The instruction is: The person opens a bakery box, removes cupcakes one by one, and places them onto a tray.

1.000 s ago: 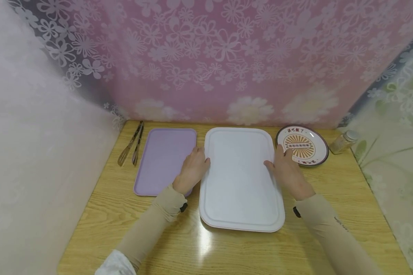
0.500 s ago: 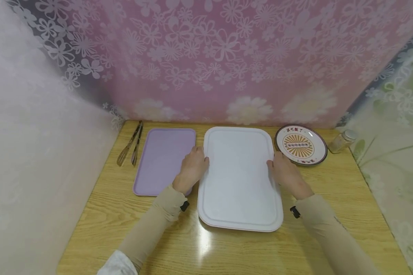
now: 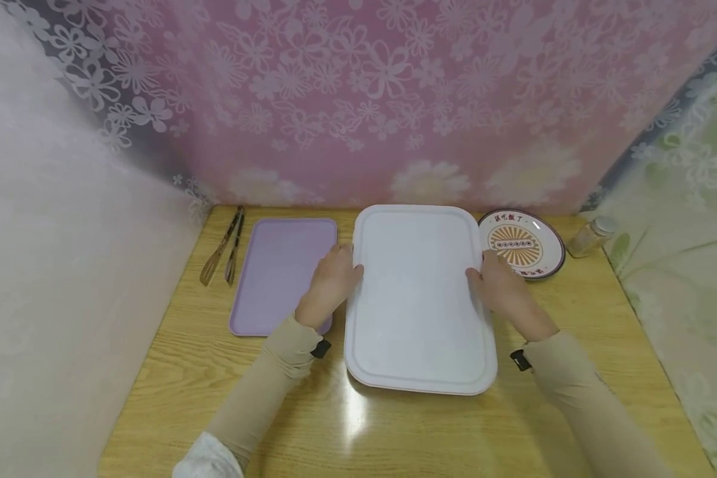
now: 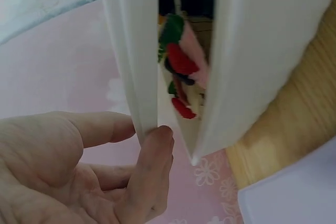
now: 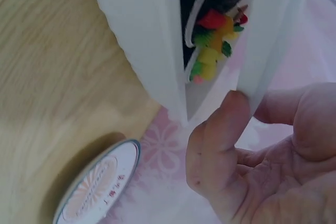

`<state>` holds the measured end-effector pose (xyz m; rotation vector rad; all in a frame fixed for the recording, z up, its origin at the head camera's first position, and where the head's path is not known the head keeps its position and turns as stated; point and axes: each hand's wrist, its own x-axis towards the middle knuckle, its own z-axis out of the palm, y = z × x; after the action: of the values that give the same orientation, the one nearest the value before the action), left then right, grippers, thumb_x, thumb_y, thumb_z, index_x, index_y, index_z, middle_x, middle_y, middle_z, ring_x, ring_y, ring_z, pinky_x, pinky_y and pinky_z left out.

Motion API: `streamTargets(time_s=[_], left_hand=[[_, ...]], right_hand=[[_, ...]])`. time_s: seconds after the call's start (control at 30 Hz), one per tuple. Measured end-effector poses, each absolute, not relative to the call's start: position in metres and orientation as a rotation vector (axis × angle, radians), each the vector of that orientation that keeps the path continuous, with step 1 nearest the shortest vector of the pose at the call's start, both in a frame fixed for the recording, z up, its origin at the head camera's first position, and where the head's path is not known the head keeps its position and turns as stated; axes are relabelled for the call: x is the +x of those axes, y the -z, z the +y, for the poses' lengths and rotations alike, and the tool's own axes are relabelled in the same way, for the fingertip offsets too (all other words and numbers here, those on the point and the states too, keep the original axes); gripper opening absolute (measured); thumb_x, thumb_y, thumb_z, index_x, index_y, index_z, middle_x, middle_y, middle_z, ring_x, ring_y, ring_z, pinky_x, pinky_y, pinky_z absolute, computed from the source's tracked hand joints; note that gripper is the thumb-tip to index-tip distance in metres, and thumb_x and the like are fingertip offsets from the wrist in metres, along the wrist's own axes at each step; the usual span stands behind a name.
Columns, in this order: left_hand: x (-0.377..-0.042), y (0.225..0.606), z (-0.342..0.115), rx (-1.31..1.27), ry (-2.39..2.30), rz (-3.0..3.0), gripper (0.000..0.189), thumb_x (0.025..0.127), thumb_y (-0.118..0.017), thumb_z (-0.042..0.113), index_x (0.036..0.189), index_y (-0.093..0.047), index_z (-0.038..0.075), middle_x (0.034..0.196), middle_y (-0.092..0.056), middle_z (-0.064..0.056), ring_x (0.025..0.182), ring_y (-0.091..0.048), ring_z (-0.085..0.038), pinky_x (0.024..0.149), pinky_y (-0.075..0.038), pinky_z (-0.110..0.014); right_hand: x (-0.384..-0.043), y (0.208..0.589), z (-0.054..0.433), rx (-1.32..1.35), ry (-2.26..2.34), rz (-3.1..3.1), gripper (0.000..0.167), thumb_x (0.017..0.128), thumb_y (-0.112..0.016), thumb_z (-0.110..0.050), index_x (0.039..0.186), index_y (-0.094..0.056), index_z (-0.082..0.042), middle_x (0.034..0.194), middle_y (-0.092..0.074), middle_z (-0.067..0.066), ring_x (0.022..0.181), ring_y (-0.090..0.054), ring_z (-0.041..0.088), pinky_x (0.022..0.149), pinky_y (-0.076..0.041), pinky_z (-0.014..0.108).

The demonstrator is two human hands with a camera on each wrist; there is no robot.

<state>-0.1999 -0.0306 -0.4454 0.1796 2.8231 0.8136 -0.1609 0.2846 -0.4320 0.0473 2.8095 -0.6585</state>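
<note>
A white rectangular lid [image 3: 418,299] with rounded corners fills the middle of the head view. My left hand [image 3: 330,279] pinches its left edge between thumb and fingers, and my right hand [image 3: 503,291] pinches the right edge. Under the lid stands a white box [image 4: 262,66]; a wide gap parts the two in both wrist views. Through that gap show small red, green and yellow pieces [image 5: 210,40], like toy fruit and vegetables, with something dark beside them. From above, the lid hides the box's contents.
Left of the box lies a purple tray [image 3: 281,272], with metal tongs [image 3: 224,249] beyond it. A patterned plate [image 3: 540,259] sits at the back right, partly overlapped by the lid's corner. Beside the plate is a small capped jar [image 3: 591,237]. A flowered curtain [image 3: 358,133] backs the wooden table.
The lid has risen off the box and now overlaps the plate's edge in the head view. Both hands have moved up with it, and the view has shifted slightly.
</note>
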Motion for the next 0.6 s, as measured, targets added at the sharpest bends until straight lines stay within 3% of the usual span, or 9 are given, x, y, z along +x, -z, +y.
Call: streamTargets(time_s=[0.2, 0.4, 0.6], left_hand=[[-0.198, 0.429, -0.025, 0.271, -0.974, 2.798, 0.054, 0.104, -0.058, 0.019, 0.153, -0.050, -0.003, 0.147, -0.060, -0.024, 0.135, -0.059, -0.038, 0.108, -0.054, -0.051], [-0.195, 0.416, -0.013, 0.402, -1.010, 2.795, 0.042, 0.102, -0.057, 0.012, 0.141, -0.058, -0.006, 0.135, -0.067, -0.023, 0.124, -0.064, -0.035, 0.102, -0.055, -0.048], [-0.190, 0.401, 0.004, 0.446, -0.965, 2.761, 0.044, 0.103, -0.058, 0.014, 0.143, -0.056, -0.003, 0.136, -0.068, -0.019, 0.119, -0.067, -0.031, 0.097, -0.057, -0.045]], right_hand=[[-0.155, 0.416, 0.300, 0.006, 0.655, 2.831, 0.053, 0.111, -0.041, -0.022, 0.142, -0.040, 0.021, 0.131, -0.056, 0.043, 0.112, -0.065, 0.048, 0.086, -0.058, 0.057], [-0.147, 0.408, 0.316, -0.004, 0.674, 2.834, 0.048, 0.111, -0.040, -0.019, 0.137, -0.040, 0.022, 0.125, -0.057, 0.041, 0.101, -0.064, 0.042, 0.077, -0.059, 0.048], [-0.140, 0.401, 0.331, -0.009, 0.636, 2.858, 0.050, 0.110, -0.041, -0.015, 0.139, -0.034, 0.025, 0.130, -0.052, 0.048, 0.108, -0.062, 0.048, 0.082, -0.058, 0.055]])
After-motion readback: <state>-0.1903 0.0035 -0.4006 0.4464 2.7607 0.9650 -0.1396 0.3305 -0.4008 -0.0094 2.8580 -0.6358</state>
